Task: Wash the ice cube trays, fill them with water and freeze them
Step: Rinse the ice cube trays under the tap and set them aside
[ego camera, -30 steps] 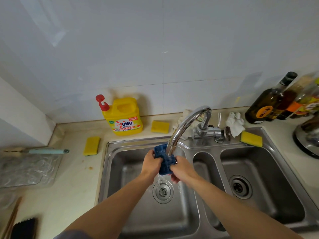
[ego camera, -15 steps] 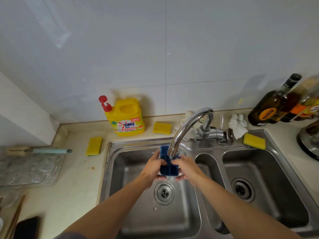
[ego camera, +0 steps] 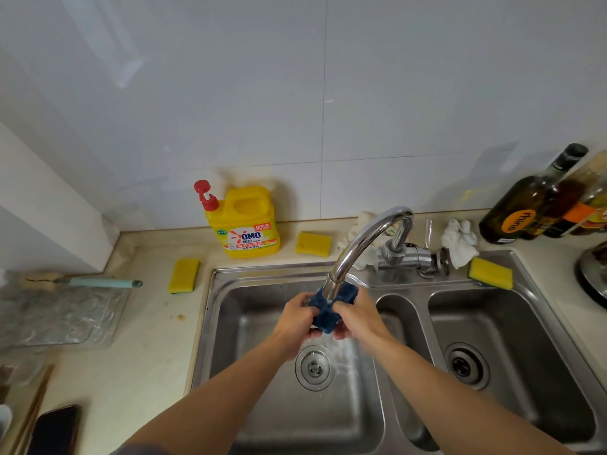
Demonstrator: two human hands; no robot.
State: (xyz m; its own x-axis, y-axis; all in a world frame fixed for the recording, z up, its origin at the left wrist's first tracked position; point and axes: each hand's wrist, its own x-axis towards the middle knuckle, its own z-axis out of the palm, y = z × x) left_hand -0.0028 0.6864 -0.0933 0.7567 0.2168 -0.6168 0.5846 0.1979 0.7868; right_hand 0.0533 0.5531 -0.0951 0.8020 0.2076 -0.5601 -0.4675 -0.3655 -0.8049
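Two hands grip a small blue ice cube tray (ego camera: 331,307) under a curved chrome tap (ego camera: 364,244), above the left basin of a steel sink (ego camera: 262,405). The left hand (ego camera: 295,318) and right hand (ego camera: 356,318) each curl round one side of the tray. Water splashes by the round drain (ego camera: 314,367).

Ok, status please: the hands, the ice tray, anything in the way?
Left hand and right hand both grip blue ice cube tray. Tray under faucet, over left sink basin. Nothing in the way.
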